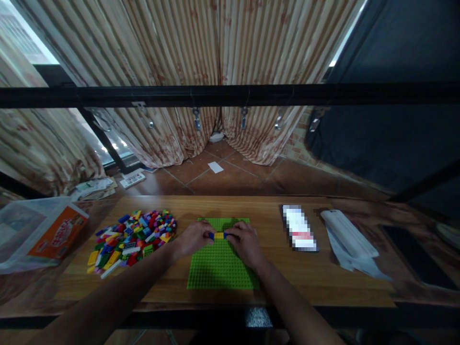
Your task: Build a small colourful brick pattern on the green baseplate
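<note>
Reaches forward with two bare arms. Slants the left forearm [125, 288] and right forearm [289, 298] inward to the grip from its near side, spreading wider away from it. Places the left hand [194, 237] just left of the grip and the right hand [246, 242] just right, backs upward, apart from each other. Curls the fingers of both inward, pinching at the grip with the fingertips.
</note>
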{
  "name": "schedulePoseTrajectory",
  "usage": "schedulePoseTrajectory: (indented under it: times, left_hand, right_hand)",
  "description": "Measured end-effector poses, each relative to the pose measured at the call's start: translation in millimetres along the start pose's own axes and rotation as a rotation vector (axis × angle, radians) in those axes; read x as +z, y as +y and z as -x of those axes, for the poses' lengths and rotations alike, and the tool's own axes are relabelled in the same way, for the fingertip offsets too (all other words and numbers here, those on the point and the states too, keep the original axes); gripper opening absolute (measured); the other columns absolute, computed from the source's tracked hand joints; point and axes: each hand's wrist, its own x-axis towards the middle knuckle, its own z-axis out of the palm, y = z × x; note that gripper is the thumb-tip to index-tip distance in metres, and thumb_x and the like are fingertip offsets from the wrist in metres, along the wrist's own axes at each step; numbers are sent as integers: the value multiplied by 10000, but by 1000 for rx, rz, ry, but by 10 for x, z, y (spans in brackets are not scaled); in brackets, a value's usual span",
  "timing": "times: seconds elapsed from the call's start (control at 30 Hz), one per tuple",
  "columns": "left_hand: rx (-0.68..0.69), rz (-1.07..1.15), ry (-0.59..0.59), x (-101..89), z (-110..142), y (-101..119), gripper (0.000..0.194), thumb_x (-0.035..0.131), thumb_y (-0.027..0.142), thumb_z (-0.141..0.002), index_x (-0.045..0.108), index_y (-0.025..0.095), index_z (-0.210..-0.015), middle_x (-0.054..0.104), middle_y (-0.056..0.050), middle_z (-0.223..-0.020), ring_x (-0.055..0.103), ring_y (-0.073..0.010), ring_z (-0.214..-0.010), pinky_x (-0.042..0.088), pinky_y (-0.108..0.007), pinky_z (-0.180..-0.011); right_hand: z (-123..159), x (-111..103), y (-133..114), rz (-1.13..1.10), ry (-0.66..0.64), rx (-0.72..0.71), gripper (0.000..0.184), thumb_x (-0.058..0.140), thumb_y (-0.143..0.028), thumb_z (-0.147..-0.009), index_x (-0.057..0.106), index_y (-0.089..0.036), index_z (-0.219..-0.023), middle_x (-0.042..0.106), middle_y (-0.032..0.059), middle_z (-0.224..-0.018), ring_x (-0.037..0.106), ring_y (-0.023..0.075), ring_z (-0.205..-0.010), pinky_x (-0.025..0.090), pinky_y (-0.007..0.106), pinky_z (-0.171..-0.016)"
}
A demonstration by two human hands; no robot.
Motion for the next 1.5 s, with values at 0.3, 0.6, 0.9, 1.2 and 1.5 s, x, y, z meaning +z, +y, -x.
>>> schedulePoseTrajectory:
  times: [0.3,0.6,0.9,1.2,1.5]
  left_hand:
    - [-3,-54,33,76,30,21,95,617,117,-712,669,170,-772,597,-3,-791,574,-121,-709,416,-203,-647]
    - [2,-120,60,59,84,110,102,588,108,-729,647,166,-789,611,-22,-825,589,-154,-780,457,-246,-747]
    - [-34,202,488,424,828,198,412,515,152,-826,498,232,-1230,554,-70,-1204,608,-169,-966,536,-341,-857]
    - [-202,124,566,626,1790,30,325,508,152,-844,560,243,-1152,592,-64,-1213,580,-208,-1113,496,-405,-978]
    - [-215,97,586,520,1726,25,300,488,190,-866,568,232,-1152,597,-72,-1213,585,-202,-1115,503,-382,-964]
  right_hand:
    - [18,-8,-27,25,-2,-6,176,615,-244,-846,719,-332,-958,610,37,-940,511,207,-936,377,378,-841]
    - [23,5,26,28,-5,-60,180,600,-266,-847,708,-295,-988,614,40,-934,526,208,-940,399,392,-864]
    - [94,-181,152,16,11,-54,265,539,-275,-847,645,-217,-1083,596,63,-1090,544,218,-1047,427,379,-944]
    - [103,-14,155,201,0,-150,257,502,-347,-867,670,-267,-1045,603,54,-1135,522,250,-1061,395,445,-920]
    - [106,25,124,316,70,-168,259,492,-377,-888,667,-255,-1035,620,53,-1126,517,251,-1011,378,419,-856]
